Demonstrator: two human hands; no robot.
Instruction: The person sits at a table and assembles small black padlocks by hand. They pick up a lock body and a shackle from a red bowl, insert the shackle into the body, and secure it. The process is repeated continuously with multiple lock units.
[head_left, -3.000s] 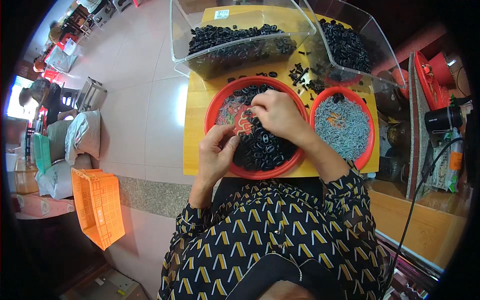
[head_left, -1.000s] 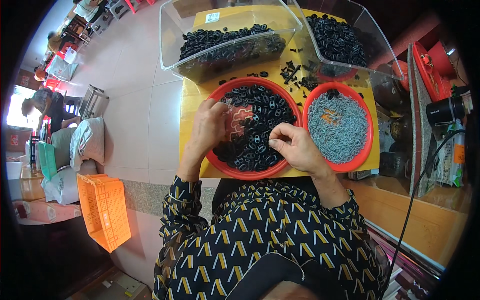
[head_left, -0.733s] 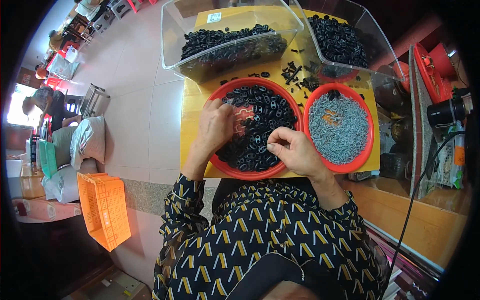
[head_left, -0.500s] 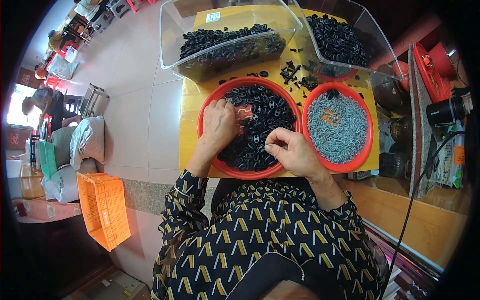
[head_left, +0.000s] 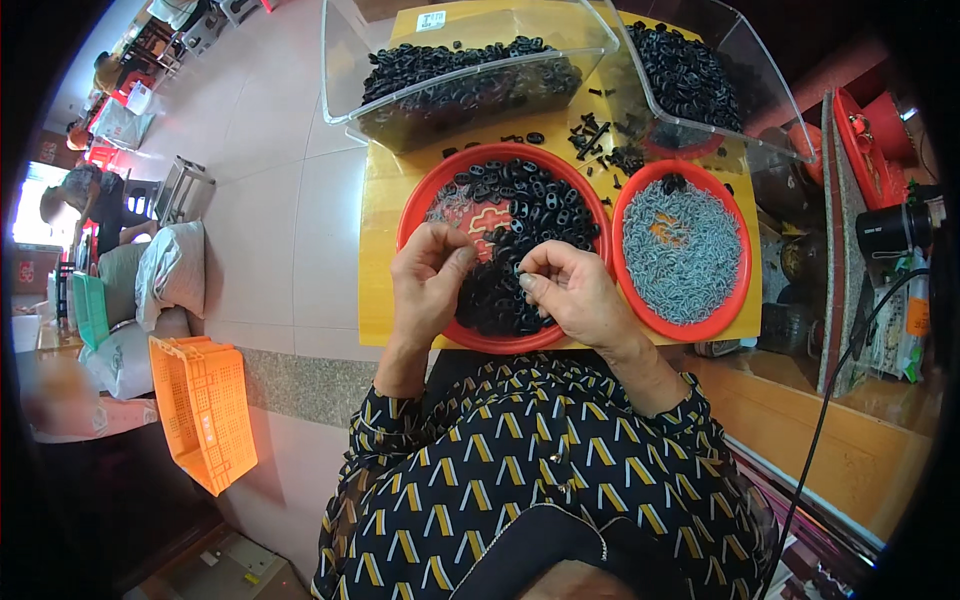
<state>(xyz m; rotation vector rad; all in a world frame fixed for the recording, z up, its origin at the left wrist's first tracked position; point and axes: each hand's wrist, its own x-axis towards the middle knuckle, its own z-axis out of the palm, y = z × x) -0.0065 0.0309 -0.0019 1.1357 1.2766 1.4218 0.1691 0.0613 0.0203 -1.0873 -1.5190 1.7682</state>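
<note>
Over the larger red tray (head_left: 408,225), my left hand (head_left: 428,285) is closed in a pinch of thumb and forefinger. Facing it, my right hand (head_left: 580,295) is also pinched; a tiny bit shows at its fingertips, too small to name. Whether the left pinch holds a piece is hidden. Below both hands lie many small black oval pieces with two holes (head_left: 550,212). Small grey screws (head_left: 452,207) are scattered on the tray's left side, beside its bare patterned bottom. A smaller red tray (head_left: 746,285) full of grey screws (head_left: 680,265) stands to the right.
Two clear plastic bins (head_left: 470,75) (head_left: 790,135) with black pieces stand on the far part of the yellow table (head_left: 380,300). Loose black screw-shaped parts (head_left: 590,135) lie between. An orange crate (head_left: 205,410) sits on the left. A black cable (head_left: 825,410) hangs on the right.
My left hand has come up from the pieces at the tray's left and moved toward me, uncovering the tray bottom and grey screws. My right hand stays nearly in place, still pinched.
</note>
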